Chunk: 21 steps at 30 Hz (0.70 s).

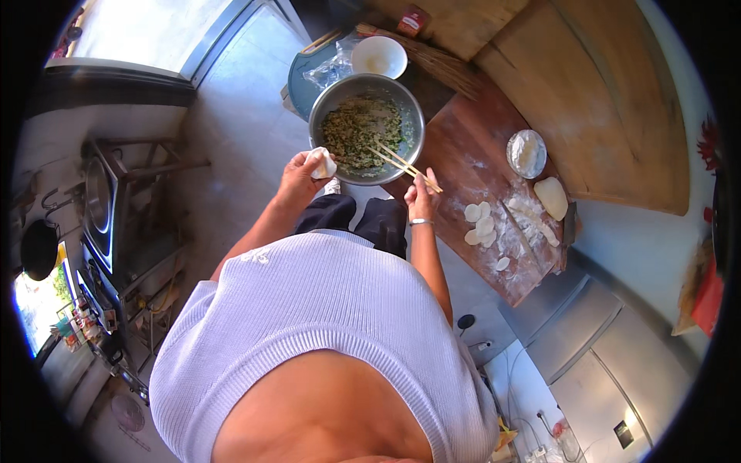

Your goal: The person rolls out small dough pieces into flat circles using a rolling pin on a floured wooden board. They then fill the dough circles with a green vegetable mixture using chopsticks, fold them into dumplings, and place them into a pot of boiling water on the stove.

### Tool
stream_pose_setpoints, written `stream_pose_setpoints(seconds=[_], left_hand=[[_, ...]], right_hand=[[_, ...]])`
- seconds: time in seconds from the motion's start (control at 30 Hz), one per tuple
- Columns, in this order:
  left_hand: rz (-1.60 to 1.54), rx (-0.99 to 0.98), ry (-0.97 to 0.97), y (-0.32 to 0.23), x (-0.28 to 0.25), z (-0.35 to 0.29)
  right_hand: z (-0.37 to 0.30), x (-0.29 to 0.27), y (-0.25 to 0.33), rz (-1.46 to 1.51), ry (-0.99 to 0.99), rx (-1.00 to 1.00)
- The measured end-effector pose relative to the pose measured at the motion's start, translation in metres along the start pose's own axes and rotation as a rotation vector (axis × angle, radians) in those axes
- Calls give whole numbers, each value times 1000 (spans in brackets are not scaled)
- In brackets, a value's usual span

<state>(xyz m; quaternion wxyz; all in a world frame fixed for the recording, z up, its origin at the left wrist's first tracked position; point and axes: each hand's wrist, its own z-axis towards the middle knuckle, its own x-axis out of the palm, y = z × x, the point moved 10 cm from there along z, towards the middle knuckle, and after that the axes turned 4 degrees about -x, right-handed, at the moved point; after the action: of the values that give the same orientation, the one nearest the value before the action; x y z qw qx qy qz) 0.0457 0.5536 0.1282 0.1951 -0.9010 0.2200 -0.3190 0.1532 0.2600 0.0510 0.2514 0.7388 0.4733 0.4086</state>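
My left hand [299,180] is closed around a pale dough wrapper [323,162], held at the near left rim of a large steel bowl [315,116]. Green and brown chopped filling [351,127] lies in that bowl. In my right hand [421,197] is a pair of wooden chopsticks [401,163], their tips down in the filling. To the right, several round dough wrappers [484,225] lie on a floured wooden board [463,147]. Whether any filling sits in the held wrapper I cannot make out.
Behind the steel bowl stand a white bowl [380,58] and a clear plastic bag [332,71]. A bowl of flour [526,153] and a lump of dough [550,197] are on the board's right side. A metal stand [116,208] is at the left.
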Motion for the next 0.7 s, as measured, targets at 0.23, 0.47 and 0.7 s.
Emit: stream_pose_setpoints(seconds=[0.23, 0.47, 0.7], left_hand=[[83, -93, 10, -56, -44, 10], [28, -209, -17, -28, -93, 58], [48, -364, 75, 23, -91, 76]], right_hand=[[19, 138, 38, -957, 129, -776], [14, 127, -2, -858, 412, -526], [41, 100, -40, -624, 141, -57]])
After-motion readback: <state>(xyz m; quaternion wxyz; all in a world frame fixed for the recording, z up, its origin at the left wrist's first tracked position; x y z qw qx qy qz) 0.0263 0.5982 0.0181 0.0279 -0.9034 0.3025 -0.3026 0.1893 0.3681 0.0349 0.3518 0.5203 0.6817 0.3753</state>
